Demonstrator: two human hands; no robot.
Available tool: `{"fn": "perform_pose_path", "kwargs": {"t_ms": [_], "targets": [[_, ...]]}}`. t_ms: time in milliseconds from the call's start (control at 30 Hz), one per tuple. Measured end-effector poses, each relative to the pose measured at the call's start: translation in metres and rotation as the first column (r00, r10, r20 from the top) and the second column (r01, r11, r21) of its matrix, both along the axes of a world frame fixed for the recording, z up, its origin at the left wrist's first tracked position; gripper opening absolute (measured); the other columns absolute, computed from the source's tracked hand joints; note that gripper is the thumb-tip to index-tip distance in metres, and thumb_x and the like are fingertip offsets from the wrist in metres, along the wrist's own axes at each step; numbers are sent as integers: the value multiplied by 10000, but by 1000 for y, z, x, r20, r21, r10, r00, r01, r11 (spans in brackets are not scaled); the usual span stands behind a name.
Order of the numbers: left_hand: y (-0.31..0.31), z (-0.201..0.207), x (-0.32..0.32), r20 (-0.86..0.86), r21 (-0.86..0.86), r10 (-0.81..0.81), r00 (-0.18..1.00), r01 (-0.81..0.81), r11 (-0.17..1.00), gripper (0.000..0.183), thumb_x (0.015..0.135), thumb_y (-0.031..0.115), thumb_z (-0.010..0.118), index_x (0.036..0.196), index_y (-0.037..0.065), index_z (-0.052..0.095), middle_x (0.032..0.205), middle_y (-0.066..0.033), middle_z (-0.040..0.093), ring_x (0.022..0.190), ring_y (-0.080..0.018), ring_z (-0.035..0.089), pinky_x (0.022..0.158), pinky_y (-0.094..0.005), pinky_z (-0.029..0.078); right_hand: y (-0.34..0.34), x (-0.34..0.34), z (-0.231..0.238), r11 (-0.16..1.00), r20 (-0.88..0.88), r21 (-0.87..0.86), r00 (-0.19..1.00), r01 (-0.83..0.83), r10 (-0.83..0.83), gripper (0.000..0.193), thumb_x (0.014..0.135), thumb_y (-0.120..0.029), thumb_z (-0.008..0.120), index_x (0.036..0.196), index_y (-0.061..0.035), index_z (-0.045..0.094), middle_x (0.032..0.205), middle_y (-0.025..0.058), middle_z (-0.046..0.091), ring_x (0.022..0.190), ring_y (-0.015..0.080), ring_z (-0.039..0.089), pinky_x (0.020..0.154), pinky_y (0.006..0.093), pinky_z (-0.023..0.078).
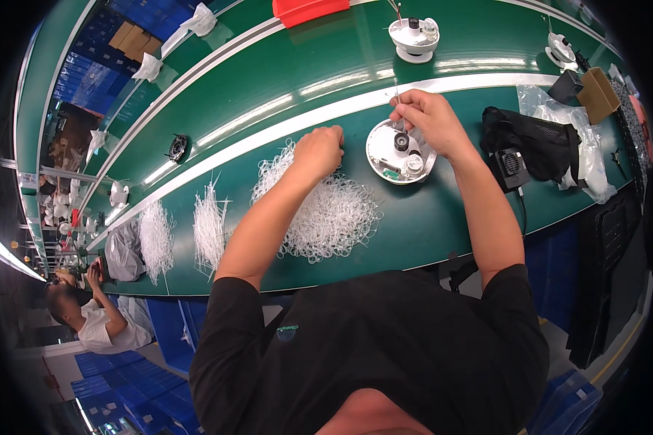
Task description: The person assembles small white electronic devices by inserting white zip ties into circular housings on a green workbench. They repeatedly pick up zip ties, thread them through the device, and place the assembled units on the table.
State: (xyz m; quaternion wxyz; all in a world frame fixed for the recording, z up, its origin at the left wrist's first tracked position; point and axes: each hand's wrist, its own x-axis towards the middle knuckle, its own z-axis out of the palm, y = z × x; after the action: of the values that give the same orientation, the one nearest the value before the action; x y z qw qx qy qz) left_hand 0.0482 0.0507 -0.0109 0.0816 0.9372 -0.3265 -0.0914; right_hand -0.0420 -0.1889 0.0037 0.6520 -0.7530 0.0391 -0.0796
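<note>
My right hand (429, 122) pinches thin wires (399, 109) that rise from a round white camera housing (376, 150) on the green bench. In the housing sit a black lens (401, 141), a clear round part (414, 164) and a small green board (391, 175). Left of it, my left hand (319, 154) hovers at the far side of a heap of looped white cable ties (330, 221). Its fingers are curled closed, and whatever they may hold is hidden.
Two more heaps, straight-looking white ties (209, 232) and thin white ties (157, 239), lie leftward. Beyond a white rail, a green conveyor (326, 69) carries another white camera (413, 40) and a black ring part (178, 148). A black mesh bag (530, 141) lies right. A co-worker (109, 322) sits far left.
</note>
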Motion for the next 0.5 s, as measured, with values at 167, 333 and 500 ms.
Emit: {"fn": "perform_pose_path", "kwargs": {"t_ms": [167,333,500], "targets": [[3,-7,1,-122,-56,9,992,-16,998,196,850,66,664,1036,42,607,887,-147,707,867,-338,689,757,-435,529,6,-2,6,997,-16,-73,1000,-4,3,226,946,-188,617,1007,14,697,810,27,694,662,62,538,611,239,456],[9,-10,8,-161,-293,-23,987,-25,956,224,888,51,627,1107,4,631,937,-172,690,868,-291,673,781,-392,527,8,-3,11,986,-31,-167,999,-27,22,249,964,-210,590,1024,7,696,815,22,686,706,70,547,638,252,453],[14,-2,25,-180,-352,-24,983,-42,935,158,890,109,686,999,-5,690,920,-132,699,849,-216,665,784,-336,526,9,1,8,980,-9,-193,999,-36,35,250,964,-214,587,993,11,691,788,20,670,722,70,559,642,252,451]]}}
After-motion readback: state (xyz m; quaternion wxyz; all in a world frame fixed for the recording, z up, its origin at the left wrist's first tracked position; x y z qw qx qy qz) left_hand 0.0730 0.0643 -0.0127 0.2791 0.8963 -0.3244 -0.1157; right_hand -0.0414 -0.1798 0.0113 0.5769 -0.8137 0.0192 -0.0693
